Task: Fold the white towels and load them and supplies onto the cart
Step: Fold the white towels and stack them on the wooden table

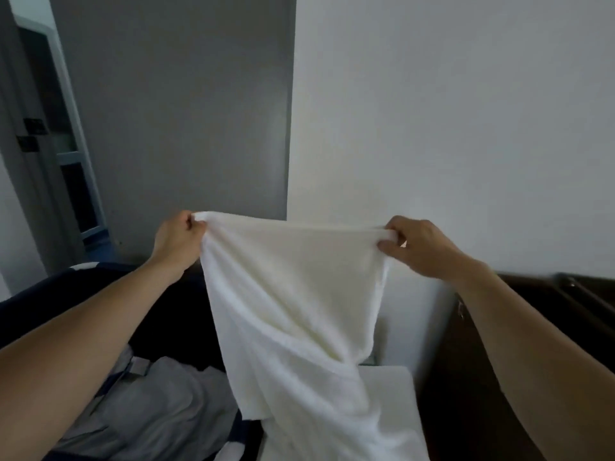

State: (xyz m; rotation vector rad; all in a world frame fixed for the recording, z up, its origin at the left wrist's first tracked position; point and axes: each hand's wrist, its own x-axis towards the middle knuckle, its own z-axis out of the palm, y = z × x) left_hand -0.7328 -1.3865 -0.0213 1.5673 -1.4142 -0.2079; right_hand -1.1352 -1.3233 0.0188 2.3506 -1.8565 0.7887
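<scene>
White towel (293, 294) held up, top edge taut; left hand (178, 234) and right hand (416, 244) each pinch a corner. Lower end trails over a white flat surface (392, 390); wall (466, 111) close behind.

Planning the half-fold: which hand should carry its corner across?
Probably the left hand: it pinches a towel corner over the dark bin, while the right hand holds its corner nearer the white surface.

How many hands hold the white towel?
2. The left hand pinches the white towel at its upper left corner; the right hand, at its upper right corner. Neither is hidden.
</scene>
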